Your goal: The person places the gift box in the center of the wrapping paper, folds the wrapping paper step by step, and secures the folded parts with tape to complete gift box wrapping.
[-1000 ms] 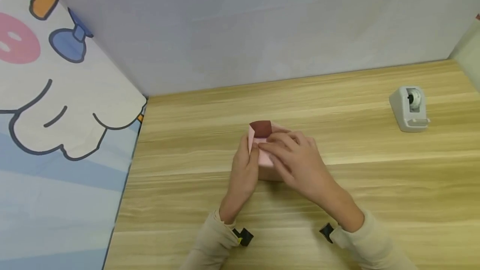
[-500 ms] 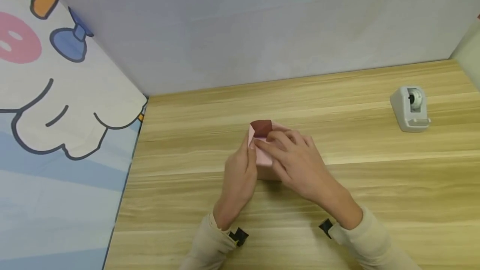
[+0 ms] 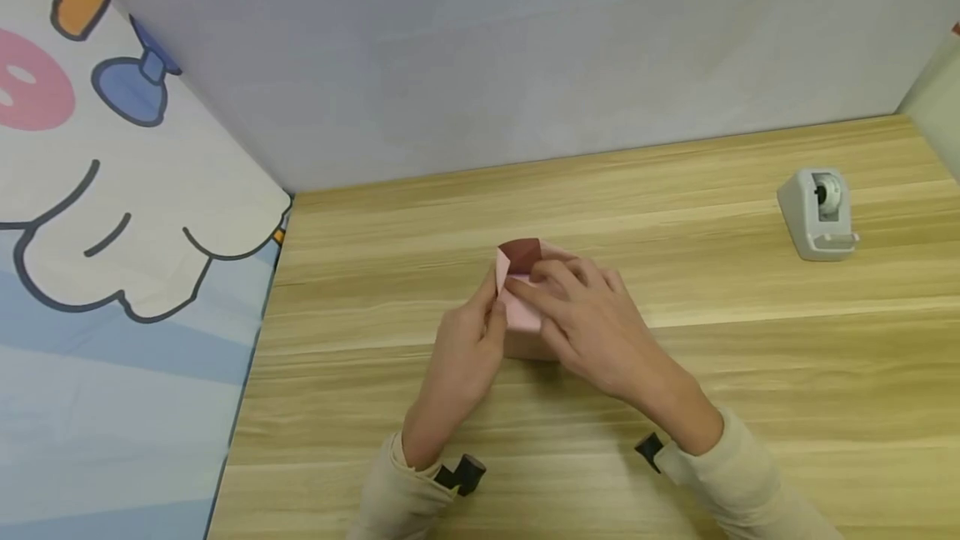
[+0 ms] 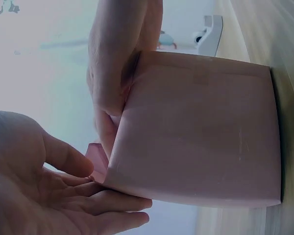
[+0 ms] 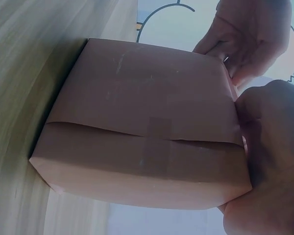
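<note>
A box wrapped in pink paper (image 3: 531, 347) stands upright on the table, its paper edges raised around the top. At its top left corner my left hand (image 3: 465, 348) pinches a folded paper flap (image 3: 502, 269) between thumb and fingers. My right hand (image 3: 600, 332) reaches over the top from the right, index finger extended to the base of that flap, other fingers bent. A darker flap (image 3: 522, 254) rises at the far side. In the right wrist view, a strip of tape (image 5: 158, 142) crosses the paper's seam. The right fingertips are partly hidden behind the box edge in the left wrist view.
A light grey tape dispenser (image 3: 812, 232) with a roll stands at the back right of the wooden table (image 3: 375, 273). A pale wall (image 3: 562, 48) rises behind the table, and a cartoon-printed panel (image 3: 150, 373) borders its left side.
My left hand has slid slightly left and its wrist has swung outward, with the thumb lower on the flap. My right index finger has shifted a little left. The box stays nearly in place.
</note>
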Tool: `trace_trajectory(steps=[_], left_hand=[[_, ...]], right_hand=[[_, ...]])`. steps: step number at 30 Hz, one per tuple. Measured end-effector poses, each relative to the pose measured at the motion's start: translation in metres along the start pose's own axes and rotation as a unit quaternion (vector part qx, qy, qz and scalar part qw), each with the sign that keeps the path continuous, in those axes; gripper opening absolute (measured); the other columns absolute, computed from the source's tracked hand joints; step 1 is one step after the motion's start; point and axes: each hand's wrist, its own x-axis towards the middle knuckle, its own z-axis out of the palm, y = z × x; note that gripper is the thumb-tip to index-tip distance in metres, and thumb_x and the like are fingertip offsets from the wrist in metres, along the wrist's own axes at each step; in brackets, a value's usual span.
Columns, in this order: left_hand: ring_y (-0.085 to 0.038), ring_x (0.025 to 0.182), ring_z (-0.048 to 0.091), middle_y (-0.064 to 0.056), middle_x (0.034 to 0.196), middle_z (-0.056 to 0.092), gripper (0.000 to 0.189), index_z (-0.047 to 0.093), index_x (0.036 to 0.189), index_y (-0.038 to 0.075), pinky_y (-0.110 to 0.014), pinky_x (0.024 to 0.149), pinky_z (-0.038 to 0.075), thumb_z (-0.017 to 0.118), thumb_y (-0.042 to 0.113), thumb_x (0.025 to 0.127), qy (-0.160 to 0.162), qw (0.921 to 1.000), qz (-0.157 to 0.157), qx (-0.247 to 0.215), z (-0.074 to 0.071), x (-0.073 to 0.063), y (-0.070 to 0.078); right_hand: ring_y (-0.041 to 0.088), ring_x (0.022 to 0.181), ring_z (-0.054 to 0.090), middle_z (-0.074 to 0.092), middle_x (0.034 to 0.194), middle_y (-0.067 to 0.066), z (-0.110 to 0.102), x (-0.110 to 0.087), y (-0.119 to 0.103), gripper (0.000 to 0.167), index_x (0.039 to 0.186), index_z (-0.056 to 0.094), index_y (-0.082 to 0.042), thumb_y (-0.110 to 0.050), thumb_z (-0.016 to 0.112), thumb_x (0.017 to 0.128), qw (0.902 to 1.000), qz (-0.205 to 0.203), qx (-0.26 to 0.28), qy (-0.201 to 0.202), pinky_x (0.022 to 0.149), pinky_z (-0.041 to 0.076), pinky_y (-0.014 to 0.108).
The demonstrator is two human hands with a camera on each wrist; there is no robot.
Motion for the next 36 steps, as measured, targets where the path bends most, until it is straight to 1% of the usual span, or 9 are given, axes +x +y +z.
trace_trajectory(steps=[5, 11, 14, 16, 20, 23, 25, 31, 36], left_hand=[[-0.007, 0.051, 0.035, 0.000, 0.066, 0.044, 0.047, 0.047, 0.155, 0.003, -0.022, 0.046, 0.030, 0.048, 0.012, 0.108, 0.023, 0.9995, 0.010, 0.021, 0.002, 0.002, 0.003], [-0.007, 0.051, 0.040, -0.012, 0.071, 0.064, 0.044, 0.054, 0.149, 0.000, -0.021, 0.046, 0.032, 0.053, 0.009, 0.106, 0.047, 0.9980, 0.016, 0.039, 0.002, 0.005, 0.005], [-0.009, 0.054, 0.045, -0.018, 0.082, 0.074, 0.043, 0.055, 0.147, -0.003, -0.021, 0.047, 0.035, 0.056, 0.008, 0.105, 0.054, 0.9970, 0.018, 0.053, 0.002, 0.006, 0.006], [-0.009, 0.060, 0.052, -0.019, 0.095, 0.078, 0.042, 0.057, 0.145, -0.004, -0.020, 0.051, 0.040, 0.058, 0.007, 0.104, 0.057, 0.9961, 0.023, 0.063, 0.001, 0.006, 0.007], [-0.008, 0.057, 0.048, -0.012, 0.078, 0.072, 0.041, 0.058, 0.144, -0.004, -0.019, 0.050, 0.036, 0.059, 0.006, 0.104, 0.057, 0.9953, 0.020, 0.075, 0.000, 0.007, 0.009], [-0.007, 0.050, 0.035, -0.003, 0.064, 0.050, 0.040, 0.059, 0.143, -0.004, -0.019, 0.046, 0.027, 0.057, 0.006, 0.105, 0.058, 0.9949, 0.015, 0.080, -0.001, 0.008, 0.011], [-0.006, 0.050, 0.034, 0.001, 0.063, 0.046, 0.039, 0.060, 0.142, -0.004, -0.019, 0.046, 0.026, 0.057, 0.006, 0.105, 0.064, 0.9941, 0.017, 0.086, -0.002, 0.009, 0.011], [-0.007, 0.049, 0.035, -0.001, 0.060, 0.046, 0.037, 0.063, 0.139, -0.003, -0.022, 0.045, 0.027, 0.057, 0.007, 0.104, 0.087, 0.9905, 0.032, 0.102, -0.001, 0.012, 0.013], [-0.009, 0.050, 0.037, -0.006, 0.061, 0.053, 0.034, 0.065, 0.135, -0.005, -0.023, 0.046, 0.030, 0.056, 0.008, 0.105, 0.112, 0.9862, 0.056, 0.109, 0.001, 0.017, 0.016]], right_hand=[[0.033, 0.146, 0.044, 0.058, 0.145, 0.002, 0.000, 0.001, 0.001, 0.045, 0.151, 0.057, -0.031, -0.028, 0.051, 0.107, 1.0000, 0.001, 0.001, -0.007, 0.099, 0.044, 0.053], [0.033, 0.146, 0.044, 0.057, 0.145, 0.002, -0.001, 0.001, 0.002, 0.044, 0.151, 0.055, -0.034, -0.031, 0.050, 0.108, 1.0000, 0.001, 0.003, -0.005, 0.099, 0.043, 0.052], [0.033, 0.146, 0.044, 0.057, 0.145, 0.003, -0.001, 0.001, 0.002, 0.046, 0.151, 0.055, -0.034, -0.028, 0.049, 0.107, 1.0000, -0.003, 0.003, -0.002, 0.097, 0.043, 0.052], [0.033, 0.146, 0.044, 0.057, 0.146, 0.003, -0.001, 0.001, 0.002, 0.046, 0.151, 0.056, -0.034, -0.026, 0.049, 0.106, 1.0000, -0.005, 0.003, -0.002, 0.096, 0.043, 0.051], [0.032, 0.146, 0.043, 0.057, 0.146, 0.002, -0.002, 0.002, 0.002, 0.048, 0.152, 0.055, -0.035, -0.024, 0.048, 0.105, 1.0000, -0.001, 0.006, -0.006, 0.096, 0.043, 0.050], [0.031, 0.146, 0.043, 0.057, 0.145, 0.002, -0.002, 0.002, 0.002, 0.051, 0.153, 0.053, -0.036, -0.023, 0.047, 0.104, 0.9999, 0.001, 0.004, -0.010, 0.095, 0.043, 0.049], [0.031, 0.146, 0.043, 0.057, 0.146, 0.002, -0.002, 0.002, 0.002, 0.051, 0.153, 0.052, -0.037, -0.023, 0.047, 0.104, 0.9999, 0.002, 0.002, -0.014, 0.095, 0.043, 0.049], [0.034, 0.148, 0.042, 0.057, 0.146, 0.003, -0.003, 0.002, 0.001, 0.048, 0.154, 0.052, -0.035, -0.028, 0.050, 0.106, 0.9998, -0.001, -0.007, -0.020, 0.100, 0.044, 0.052], [0.037, 0.146, 0.044, 0.058, 0.146, 0.003, -0.002, 0.002, 0.000, 0.047, 0.151, 0.056, -0.032, -0.028, 0.054, 0.105, 0.9999, -0.005, -0.012, -0.011, 0.102, 0.044, 0.055]])
